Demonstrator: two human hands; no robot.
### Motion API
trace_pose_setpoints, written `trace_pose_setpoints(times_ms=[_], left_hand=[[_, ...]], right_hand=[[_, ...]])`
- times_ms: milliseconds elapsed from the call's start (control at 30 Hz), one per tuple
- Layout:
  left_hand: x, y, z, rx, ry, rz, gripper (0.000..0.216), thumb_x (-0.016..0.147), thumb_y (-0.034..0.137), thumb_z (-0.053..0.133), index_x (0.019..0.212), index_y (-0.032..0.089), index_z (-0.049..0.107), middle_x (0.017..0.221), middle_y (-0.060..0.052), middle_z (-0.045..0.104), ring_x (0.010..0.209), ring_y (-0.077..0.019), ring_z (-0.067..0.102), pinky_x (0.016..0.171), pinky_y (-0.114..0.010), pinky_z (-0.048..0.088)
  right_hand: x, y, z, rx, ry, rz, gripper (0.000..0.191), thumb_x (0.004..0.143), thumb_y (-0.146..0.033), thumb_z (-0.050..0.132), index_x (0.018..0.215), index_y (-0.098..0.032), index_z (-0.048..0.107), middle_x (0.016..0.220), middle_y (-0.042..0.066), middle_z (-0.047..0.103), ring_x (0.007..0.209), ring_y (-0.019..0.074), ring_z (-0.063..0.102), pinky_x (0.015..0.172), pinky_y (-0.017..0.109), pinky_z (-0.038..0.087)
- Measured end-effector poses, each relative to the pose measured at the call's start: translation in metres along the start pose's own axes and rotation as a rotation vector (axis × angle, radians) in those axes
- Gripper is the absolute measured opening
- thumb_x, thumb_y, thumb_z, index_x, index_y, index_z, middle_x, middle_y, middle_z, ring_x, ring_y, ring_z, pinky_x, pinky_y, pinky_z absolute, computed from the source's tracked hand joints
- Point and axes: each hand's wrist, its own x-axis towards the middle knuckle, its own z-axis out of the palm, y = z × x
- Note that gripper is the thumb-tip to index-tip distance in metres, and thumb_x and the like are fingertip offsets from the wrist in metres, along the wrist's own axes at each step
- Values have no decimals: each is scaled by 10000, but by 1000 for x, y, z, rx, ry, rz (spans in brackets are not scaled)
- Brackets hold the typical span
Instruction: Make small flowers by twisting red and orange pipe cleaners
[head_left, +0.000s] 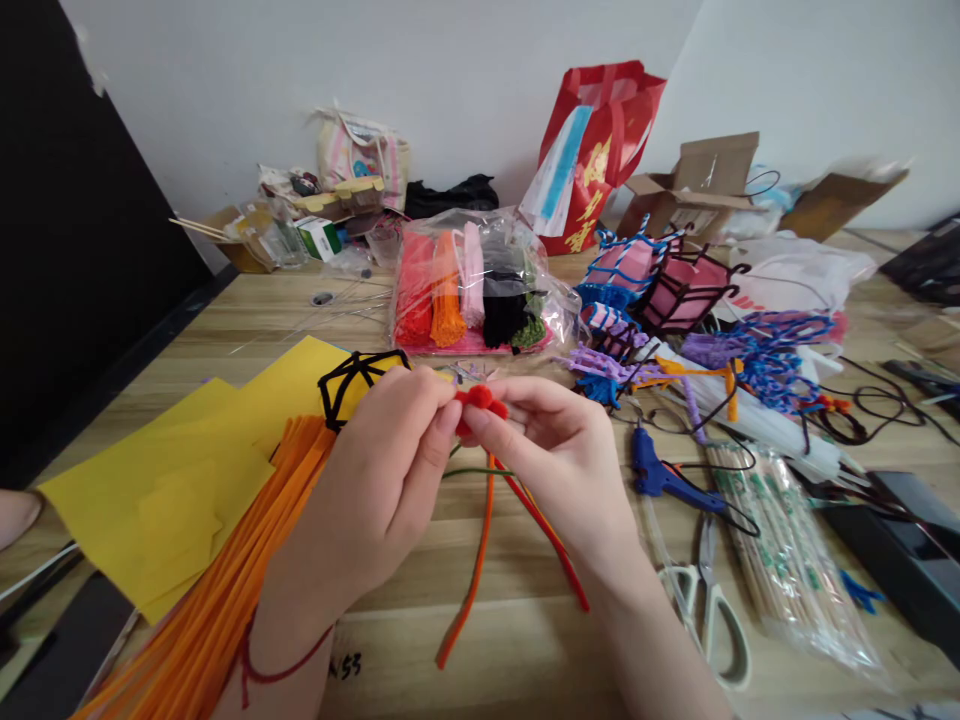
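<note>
My left hand (pixel 397 470) and my right hand (pixel 551 450) meet over the middle of the table, each pinching a small red pipe cleaner shape (pixel 482 400) with rounded loops. My fingers cover part of it. Below the hands, an orange pipe cleaner (pixel 480 570) and a red pipe cleaner (pixel 551 540) lie on the wood, with a green one (pixel 476 471) across their upper ends. Beside my left wrist lies a bundle of orange pipe cleaners (pixel 225 560). A black frame with yellow panels (pixel 360 378) stands just behind my left hand.
Yellow sheets (pixel 247 420) lie at left. Bagged pipe cleaners (pixel 480 290) lie ahead, before a red bag (pixel 600 150). At right are pink lanterns (pixel 686 285), a blue glue gun (pixel 671 475), scissors (pixel 709 610) and packed wooden sticks (pixel 787 550). Part of another person (pixel 16 515) shows at the left edge.
</note>
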Motion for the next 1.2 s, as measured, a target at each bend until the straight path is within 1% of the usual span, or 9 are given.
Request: trace_pose_setpoints(times_ms=[133,333,500,600,767,900,967,1033,1200], left_hand=[[1,2,0,1,-5,20,223,1072,107,430,887,218,484,824,30,513,768,-139,492,718,-275,417],[3,5,1,18,19,-27,239,1058,134,445,838,214,490,790,24,539,748,-153,504,712,-309,413],[-2,5,3,-146,131,-262,243,1082,265,498,864,236,602,765,48,600,699,-130,549,614,-261,421],[-5,5,5,-194,200,-359,230,1080,335,537,909,264,673,774,63,641,710,-123,573,588,-236,432],[-3,11,5,-153,178,-245,218,1052,232,533,848,237,608,768,58,628,723,-121,590,672,-243,490],[-4,9,3,-214,115,-232,290,1075,237,494,798,233,579,731,41,606,676,-129,575,637,-267,491],[-6,5,1,-251,148,-272,323,1099,309,488,809,244,616,758,28,627,694,-139,580,621,-274,488],[-6,0,-2,-252,212,-290,263,1094,364,527,897,274,677,848,28,676,777,-141,614,673,-273,504],[-2,-5,-7,-301,119,-161,63,1004,314,691,1017,347,743,975,52,730,883,-128,671,753,-250,550]], right_hand=[[-3,3,4,8,21,-69,110,756,-169,863,827,-229,803,788,-16,803,664,120,735,654,217,637],[-6,9,7,13,47,-144,178,790,-95,816,866,-256,816,838,-37,796,763,96,733,752,176,614],[-1,3,2,71,-34,1,25,856,-258,838,872,-239,839,799,-4,824,720,133,769,734,238,654],[0,-2,-2,94,-97,34,177,955,-340,732,918,-213,849,787,19,822,738,142,776,764,254,658],[-2,-5,-2,51,-43,42,128,778,-243,899,881,-231,823,757,-14,822,657,138,761,674,246,661],[-2,-7,-3,6,-39,58,68,806,-259,877,812,-230,816,717,-20,799,618,128,747,653,243,659],[-2,-10,-5,-20,-55,64,87,819,-284,867,801,-219,813,678,-19,780,594,128,734,623,240,649],[-1,-13,-8,-37,-76,77,149,794,-318,893,776,-205,798,649,-18,765,560,124,714,581,233,630],[0,-16,-10,-22,-138,143,279,669,-355,976,755,-197,763,617,-33,738,520,91,665,543,192,578]])
